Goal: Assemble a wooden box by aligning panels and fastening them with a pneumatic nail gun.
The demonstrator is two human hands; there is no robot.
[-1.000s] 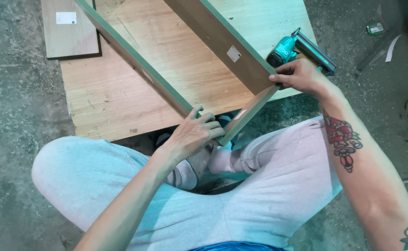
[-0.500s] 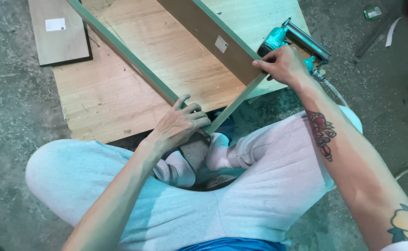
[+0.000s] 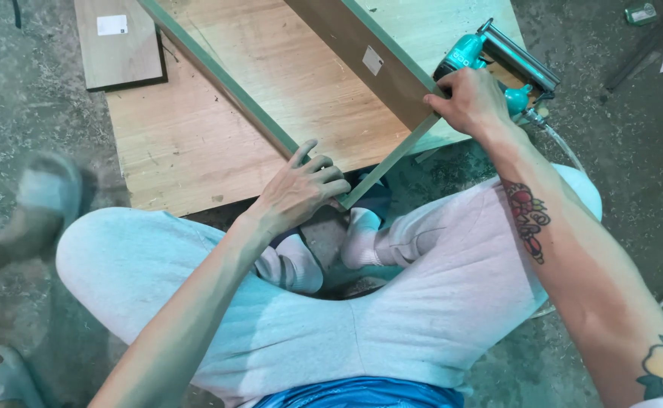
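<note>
Our left hand presses the near corner of the green-edged wooden frame, fingers spread over it; our right hand grips the frame's right corner, just before the teal nail gun. The corner seems aligned, not yet fastened. Behind the frame lies a plywood sheet on the dusty concrete floor.

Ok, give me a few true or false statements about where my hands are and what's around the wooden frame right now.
1. The left hand rests on the near corner of the green-edged wooden frame. True.
2. The right hand holds a hammer. False: it grips the frame's corner beside a teal nail gun.
3. The frame lies over a plywood sheet. True.
4. The person is standing. False: they sit cross-legged on the concrete floor.
</note>
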